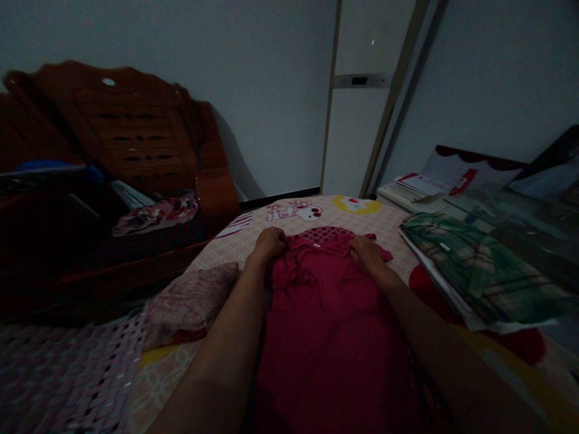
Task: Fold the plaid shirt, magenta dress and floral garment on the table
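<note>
A dark pink garment [332, 325] lies spread on the bed sheet [398, 226], running from its far end back toward me. My left hand [269, 242] is closed on the garment's far left corner, the cloth bunched under the fingers. My right hand [367, 253] rests on the far right corner with its fingers curled into the fabric. Both forearms stretch out over the garment.
A folded green plaid cloth [474, 271] lies on papers at the right, with stacked papers [418, 188] behind it. A pink patterned bundle [192, 301] sits left of the garment. Dark wooden furniture [136, 138] with clutter stands at the left. A grey wall is behind.
</note>
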Available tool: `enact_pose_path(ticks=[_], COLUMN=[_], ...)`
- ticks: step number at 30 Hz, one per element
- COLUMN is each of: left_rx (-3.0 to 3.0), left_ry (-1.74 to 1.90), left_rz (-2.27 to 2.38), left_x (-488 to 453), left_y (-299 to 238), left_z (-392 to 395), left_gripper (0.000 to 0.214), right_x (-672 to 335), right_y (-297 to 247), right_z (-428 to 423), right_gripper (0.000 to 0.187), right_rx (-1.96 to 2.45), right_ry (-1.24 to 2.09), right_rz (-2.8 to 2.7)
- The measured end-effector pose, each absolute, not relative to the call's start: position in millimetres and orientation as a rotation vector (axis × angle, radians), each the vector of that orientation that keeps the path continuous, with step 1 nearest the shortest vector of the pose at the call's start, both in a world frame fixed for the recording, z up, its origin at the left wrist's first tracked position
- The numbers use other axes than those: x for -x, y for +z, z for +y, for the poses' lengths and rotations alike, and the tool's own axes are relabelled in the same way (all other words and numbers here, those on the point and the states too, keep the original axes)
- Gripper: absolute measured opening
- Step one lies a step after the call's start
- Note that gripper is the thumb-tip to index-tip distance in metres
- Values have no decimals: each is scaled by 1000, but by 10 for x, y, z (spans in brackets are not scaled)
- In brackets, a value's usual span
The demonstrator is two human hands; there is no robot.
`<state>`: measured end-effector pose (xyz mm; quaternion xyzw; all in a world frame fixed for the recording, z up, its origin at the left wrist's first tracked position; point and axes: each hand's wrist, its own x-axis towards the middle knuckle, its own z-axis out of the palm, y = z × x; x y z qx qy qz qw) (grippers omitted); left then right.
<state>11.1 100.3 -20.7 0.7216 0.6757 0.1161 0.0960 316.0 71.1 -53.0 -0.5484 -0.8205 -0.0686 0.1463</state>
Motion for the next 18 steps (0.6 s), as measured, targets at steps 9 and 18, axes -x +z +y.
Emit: enact_pose_path(ticks=[9, 18], left_rx=[-2017, -2139], left_ry=[408, 322], left_rz=[1984, 1990], left_x=[-104, -108], left_y=[-130, -175], left_z=[969, 974], left_gripper=[20, 23], right_x=[-3232, -3242], right_y=[-456, -560], right_z=[701, 763], right_gripper=[22, 25], right_rx=[1482, 1527], right_ry=[-273, -61], right_rz=[-2131, -2119])
